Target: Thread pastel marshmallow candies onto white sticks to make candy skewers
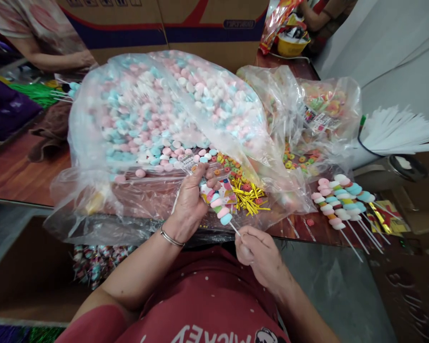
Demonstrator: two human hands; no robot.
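A marshmallow skewer [219, 207], with pink, white and blue sweets on a white stick, slants in front of me. My right hand [259, 250] is closed round the lower end of its stick. At the upper end, my left hand [193, 197] has its fingers curled round a small clear printed wrapper [188, 164] and the top of the skewer; how far the wrapper covers the sweets is hard to tell. Gold twist ties [249, 196] lie in a pile just right of the skewer. Ring-shaped gummies [229, 164] and loose marshmallows [171, 155] lie beyond my left hand.
A big clear bag of marshmallows [157, 95] fills the table's middle. Bags of gummy rings [321, 100], finished skewers [343, 197], a bundle of white sticks [396, 131] and a metal mug [389, 169] stand right. An open carton [28, 271] sits lower left. Two other people are partly visible behind.
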